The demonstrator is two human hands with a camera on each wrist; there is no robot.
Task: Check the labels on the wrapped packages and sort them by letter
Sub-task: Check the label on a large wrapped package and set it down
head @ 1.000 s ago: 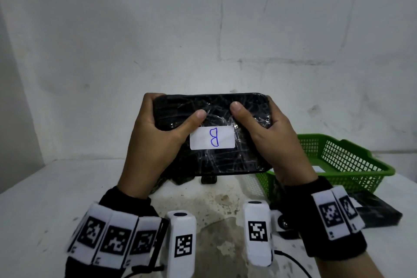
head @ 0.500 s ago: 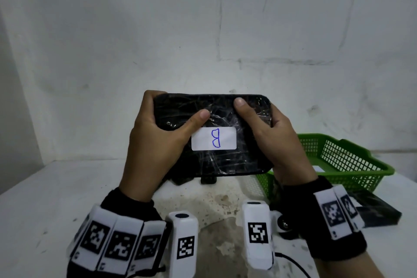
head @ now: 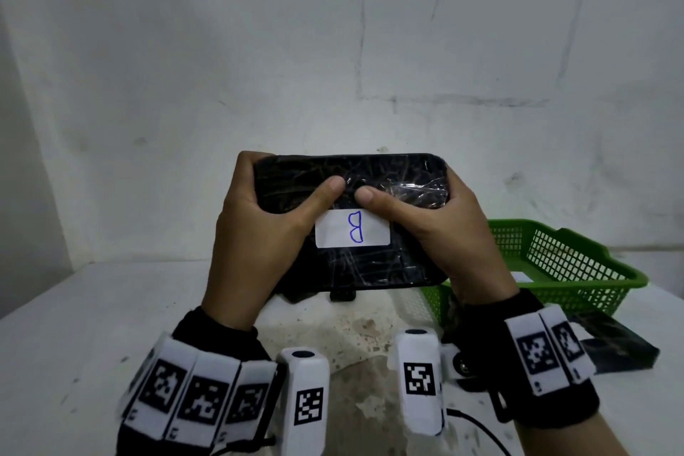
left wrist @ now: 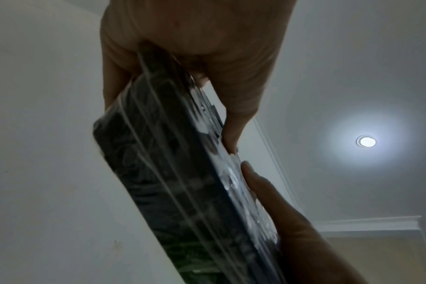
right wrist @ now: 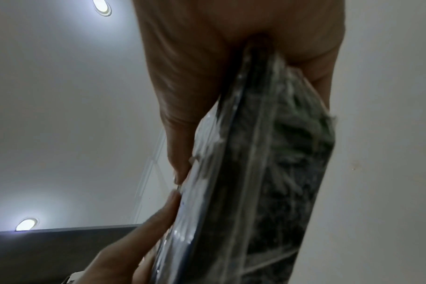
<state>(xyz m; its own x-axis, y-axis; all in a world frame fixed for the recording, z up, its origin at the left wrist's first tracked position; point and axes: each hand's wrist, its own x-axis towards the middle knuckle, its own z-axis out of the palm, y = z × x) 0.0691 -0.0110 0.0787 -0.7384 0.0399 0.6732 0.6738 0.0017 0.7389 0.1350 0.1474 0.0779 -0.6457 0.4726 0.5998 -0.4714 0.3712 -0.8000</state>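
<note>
Currently two hands up, both gripping one wrapped package (head: 370,263) lifted clear of table (head: 74,326), face toward head camera. Left hand (head: 255,233) clamped on package's 9 o'clock end, fingers curled behind, thumb lying across front. Right hand (head: 455,233) clamped on 3 o'clock end, same grip, thumb across front. Two thumb tips nearly meeting at package's upper middle, just above label. From left wrist view: left hand (left wrist: 195,48) pinching package (left wrist: 170,173) edge, thumb on wrapped face, other hand's thumb just below it. From right wrist view: right hand (right wrist: 219,67) pinching package (right wrist: 268,173) the same way, second thumb coming in from 7 o'clock.

One package held: black, flat, rounded corners, crinkled clear film. One white label (head: 353,232) on front centre, blue letter "B" lying sideways.

Outward: one green mesh basket (head: 577,263) at 3 o'clock of package, on table, a white label slip visible inside; contents otherwise hidden. One more black package (head: 622,348) flat on table at 4 o'clock, just beside basket. More dark shapes behind held package at 6 o'clock, count unclear. Black wristbands with white square-code tags on both wrists, one white camera block per wrist. Stained patch on table at 6 o'clock.
</note>
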